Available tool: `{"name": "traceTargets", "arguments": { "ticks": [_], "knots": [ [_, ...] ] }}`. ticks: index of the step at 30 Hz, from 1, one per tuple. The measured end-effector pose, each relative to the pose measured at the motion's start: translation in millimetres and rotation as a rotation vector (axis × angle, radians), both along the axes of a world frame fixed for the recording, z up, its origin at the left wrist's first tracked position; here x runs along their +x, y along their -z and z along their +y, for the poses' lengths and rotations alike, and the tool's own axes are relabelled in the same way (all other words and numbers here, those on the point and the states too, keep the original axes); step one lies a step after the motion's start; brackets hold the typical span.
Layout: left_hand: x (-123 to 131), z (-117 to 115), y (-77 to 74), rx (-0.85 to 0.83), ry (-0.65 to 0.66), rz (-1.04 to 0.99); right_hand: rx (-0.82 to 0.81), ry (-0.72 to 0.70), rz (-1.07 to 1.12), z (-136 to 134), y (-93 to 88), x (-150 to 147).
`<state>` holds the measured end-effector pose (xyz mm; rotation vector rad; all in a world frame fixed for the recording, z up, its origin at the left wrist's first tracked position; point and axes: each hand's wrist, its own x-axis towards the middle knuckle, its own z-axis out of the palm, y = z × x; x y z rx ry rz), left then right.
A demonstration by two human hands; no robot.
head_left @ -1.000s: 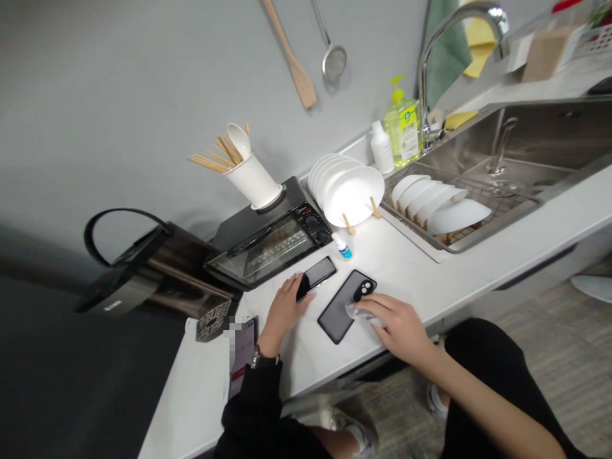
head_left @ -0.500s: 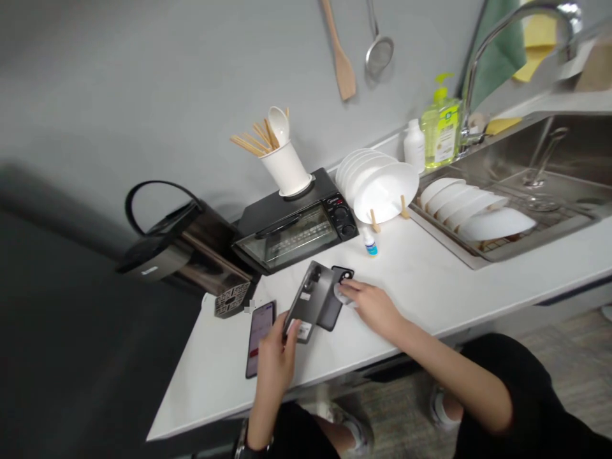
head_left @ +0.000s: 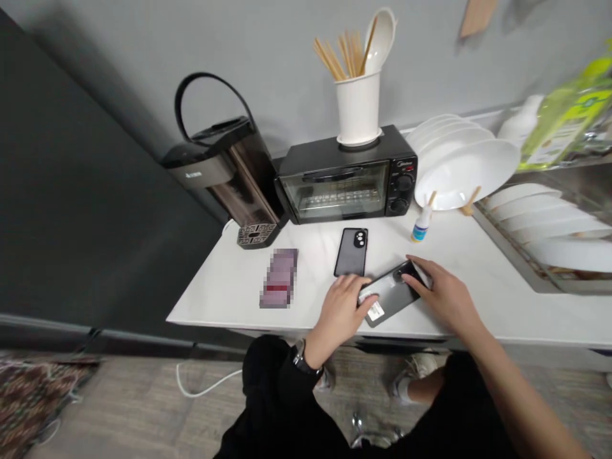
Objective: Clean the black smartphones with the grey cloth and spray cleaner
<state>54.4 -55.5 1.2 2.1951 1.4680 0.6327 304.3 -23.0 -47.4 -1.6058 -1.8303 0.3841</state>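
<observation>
Judging by the grip, handling looks unfinished: phone (head_left: 393,297) is held at opposite ends by left hand (head_left: 342,310) and right hand (head_left: 445,294) over counter (head_left: 502,312); case (head_left: 352,252) is off, laid nearby.

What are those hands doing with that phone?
A person's bare left hand and bare right hand hold a flat grey rectangular phone by its two ends, back side showing. A translucent dark phone case with a black rim lies apart on the glossy white counter. A small white-and-blue bottle stands beyond the right hand.
</observation>
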Motion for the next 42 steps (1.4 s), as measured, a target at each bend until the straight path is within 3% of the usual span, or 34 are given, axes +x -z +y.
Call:
{"name": "traceTargets", "arguments": {
  "ticks": [4, 7, 11, 15, 19, 22, 24, 27, 29, 33, 35, 37, 40, 42],
  "knots": [
    [-3.3, -6.0, 4.6, 0.030, 0.114, -0.019, 0.047, 0.015, -0.100, 0.6, -4.0, -1.4],
    [-3.4, -14.9, 12.1, 0.050, 0.061, 0.006, 0.133, 0.082, -0.154, -9.9, -8.1, -7.2],
    [-2.9, -19.9, 20.2, 0.069, 0.028, 0.022, 0.196, -0.069, -0.205, -25.1, -7.8, -12.0],
    [-3.8, -20.6, 24.0, 0.076, 0.041, 0.007, 0.187, -0.055, -0.334, -38.4, -8.8, -28.6],
    [-6.1, -20.3, 26.4, 0.103, 0.003, -0.017, 0.129, -0.316, -0.312, -61.4, -19.3, -51.5],
    [-7.6, -20.3, 27.4, 0.137, -0.021, -0.011, 0.079, -0.547, -0.248, -77.6, -27.3, -43.0],
    [-7.7, -20.1, 27.5, 0.147, -0.027, -0.009, 0.059, -0.578, -0.234, -77.7, -29.4, -24.3],
    [-7.0, -19.4, 27.1, 0.150, -0.023, -0.010, 0.067, -0.400, -0.277, -61.5, -27.9, -2.2],
    [-6.8, -19.0, 26.9, 0.146, -0.016, -0.017, 0.074, -0.353, -0.284, -51.2, -25.8, -6.6],
    [-7.5, -19.5, 26.3, 0.112, -0.010, -0.001, 0.072, -0.658, -0.182, -58.8, -23.9, -43.7],
    [-7.5, -20.2, 25.5, 0.100, -0.012, 0.009, 0.060, -0.742, -0.158, -67.9, -23.1, -47.3],
    [-6.9, -20.6, 24.7, 0.104, -0.013, -0.004, 0.050, -0.657, -0.184, -69.4, -21.3, -34.3],
    [-5.8, -20.4, 23.7, 0.104, -0.004, -0.031, 0.083, -0.378, -0.251, -58.7, -19.3, -11.7],
    [-5.4, -20.3, 23.3, 0.099, -0.017, -0.030, 0.100, -0.329, -0.256, -53.5, -20.4, -12.1]
  ]
}}
